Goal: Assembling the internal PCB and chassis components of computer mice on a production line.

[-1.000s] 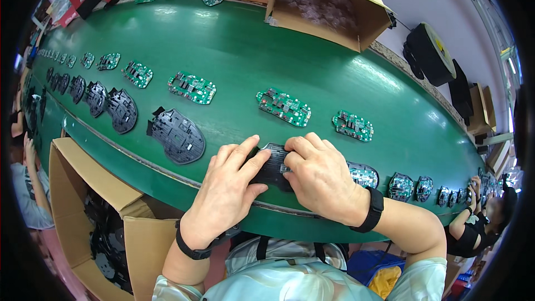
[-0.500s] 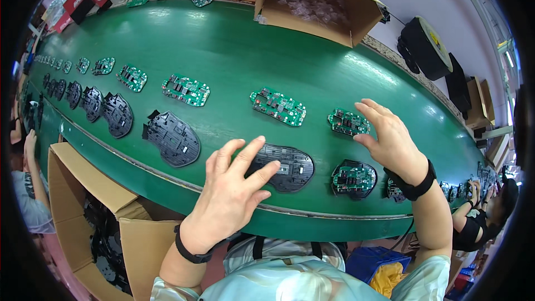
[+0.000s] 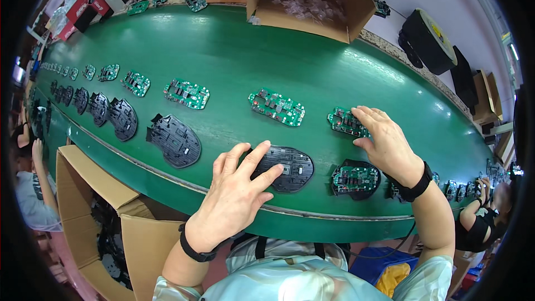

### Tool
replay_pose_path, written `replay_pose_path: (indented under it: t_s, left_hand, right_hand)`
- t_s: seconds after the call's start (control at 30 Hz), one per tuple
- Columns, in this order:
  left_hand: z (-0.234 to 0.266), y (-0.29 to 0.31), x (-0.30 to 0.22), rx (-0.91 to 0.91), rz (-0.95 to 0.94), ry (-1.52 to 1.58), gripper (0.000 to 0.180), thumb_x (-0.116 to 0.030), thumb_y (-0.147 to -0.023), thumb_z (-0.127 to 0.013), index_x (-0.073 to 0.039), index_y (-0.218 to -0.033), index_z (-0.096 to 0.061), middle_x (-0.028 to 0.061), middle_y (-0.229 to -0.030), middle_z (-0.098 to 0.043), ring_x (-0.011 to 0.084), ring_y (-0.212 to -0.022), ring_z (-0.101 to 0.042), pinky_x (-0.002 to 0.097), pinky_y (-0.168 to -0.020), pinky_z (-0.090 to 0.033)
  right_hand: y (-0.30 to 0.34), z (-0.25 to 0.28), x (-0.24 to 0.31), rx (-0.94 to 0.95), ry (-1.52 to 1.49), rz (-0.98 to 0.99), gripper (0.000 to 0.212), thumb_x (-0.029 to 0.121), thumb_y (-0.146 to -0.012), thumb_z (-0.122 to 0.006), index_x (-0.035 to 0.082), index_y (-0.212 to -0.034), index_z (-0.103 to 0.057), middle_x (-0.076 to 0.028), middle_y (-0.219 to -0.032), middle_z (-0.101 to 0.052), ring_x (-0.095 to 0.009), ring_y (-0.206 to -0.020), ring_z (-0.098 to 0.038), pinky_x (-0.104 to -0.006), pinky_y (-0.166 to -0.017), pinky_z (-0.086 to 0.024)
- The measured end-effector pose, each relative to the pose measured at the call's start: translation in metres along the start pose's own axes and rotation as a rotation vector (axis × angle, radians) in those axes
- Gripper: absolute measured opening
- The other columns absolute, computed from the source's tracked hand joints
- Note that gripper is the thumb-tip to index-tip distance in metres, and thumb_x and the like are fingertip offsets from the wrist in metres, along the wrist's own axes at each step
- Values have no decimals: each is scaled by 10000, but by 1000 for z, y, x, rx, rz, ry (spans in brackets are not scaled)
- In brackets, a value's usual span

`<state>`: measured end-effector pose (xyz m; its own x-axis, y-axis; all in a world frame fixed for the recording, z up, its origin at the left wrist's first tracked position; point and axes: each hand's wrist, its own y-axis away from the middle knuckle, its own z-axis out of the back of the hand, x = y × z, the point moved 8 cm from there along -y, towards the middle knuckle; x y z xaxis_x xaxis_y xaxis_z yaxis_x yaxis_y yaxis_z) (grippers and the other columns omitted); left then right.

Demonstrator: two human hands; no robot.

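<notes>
My left hand [image 3: 231, 195] is over the left end of a black plastic shell [image 3: 292, 173]. Its fingers are spread, with the fingertips at the shell's upper side. A green circuit board [image 3: 343, 122] lies on the belt at the right, and my right hand [image 3: 390, 147] has fingers at its far edge and the thumb at its near edge. Below that, another black shell [image 3: 365, 192] carries a green circuit board [image 3: 354, 179]. Farther left, a green circuit board [image 3: 277, 107] lies beyond the shell under my left hand.
The green conveyor belt [image 3: 223, 44] bears a row of boards and a row of black shells [image 3: 177, 140]. An open cardboard box [image 3: 312, 28] stands at the far edge; another box [image 3: 150, 245] with black parts is at lower left. Co-workers sit at both sides.
My right hand has come down onto the circuit board, its fingers lower and closer around it. My left hand has shifted slightly right over the black shell.
</notes>
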<state>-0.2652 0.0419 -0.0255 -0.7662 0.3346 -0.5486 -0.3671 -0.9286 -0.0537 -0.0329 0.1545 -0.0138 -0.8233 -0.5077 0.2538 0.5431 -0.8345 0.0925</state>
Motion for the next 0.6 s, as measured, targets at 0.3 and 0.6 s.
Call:
replay_pose_path:
  t_s: [0.3, 0.6]
  left_hand:
    - [6, -3, -3, -33, 11, 27, 701, -106, -719, -867, -135, -1385, -650, 166, -1559, -480, 398, -1373, -453, 521, -1123, -376]
    - [20, 12, 32, -80, 9, 224, 869, -122, -701, -886, -48, -1491, -531, 161, -1464, -579, 399, -1306, -516, 475, -1112, -444]
  right_hand:
    - [-1, 6, -9, -35, -67, 8, 438, -39, -783, -756, -38, -1214, -677, -212, -1266, -687, -396, -1187, -627, -448, -1026, -517]
    - [12, 11, 108, -164, -239, 367, 455, 13, -744, -803, -23, -1181, -684, -229, -1218, -676, -406, -1102, -646, -469, -953, -556]
